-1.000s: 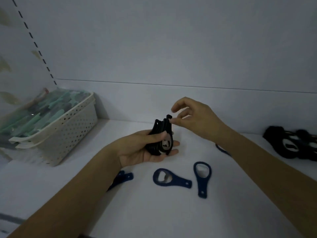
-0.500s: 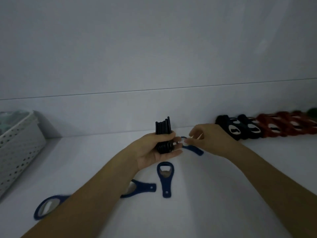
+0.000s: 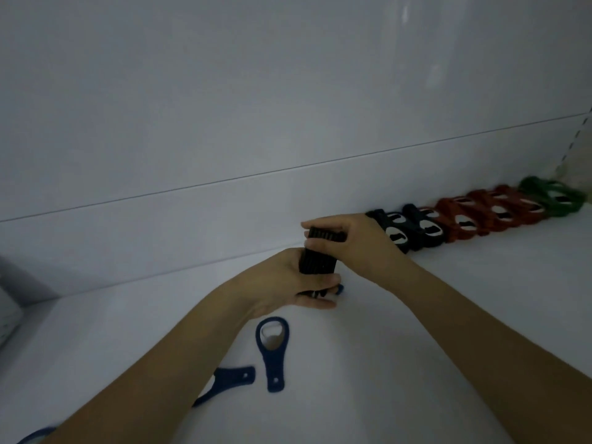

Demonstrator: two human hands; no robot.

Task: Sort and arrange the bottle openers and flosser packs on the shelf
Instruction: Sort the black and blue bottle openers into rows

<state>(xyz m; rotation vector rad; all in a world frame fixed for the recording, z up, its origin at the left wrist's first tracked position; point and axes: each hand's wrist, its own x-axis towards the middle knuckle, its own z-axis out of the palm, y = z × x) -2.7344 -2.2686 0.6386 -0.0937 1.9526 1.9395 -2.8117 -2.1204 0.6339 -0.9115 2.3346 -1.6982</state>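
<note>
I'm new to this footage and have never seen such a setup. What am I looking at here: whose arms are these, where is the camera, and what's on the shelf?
No machine: a person wears a camera on the head, looking down at their own hands. The left hand grips a stack of dark bottle openers; the right hand holds its top. On the white shelf one blue opener lies flat, another partly under the left arm. Along the back wall runs a row of leaning openers: black, red, green.

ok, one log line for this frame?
left hand: grips dark opener stack | right hand: grips stack top | loose blue opener: on shelf
</note>
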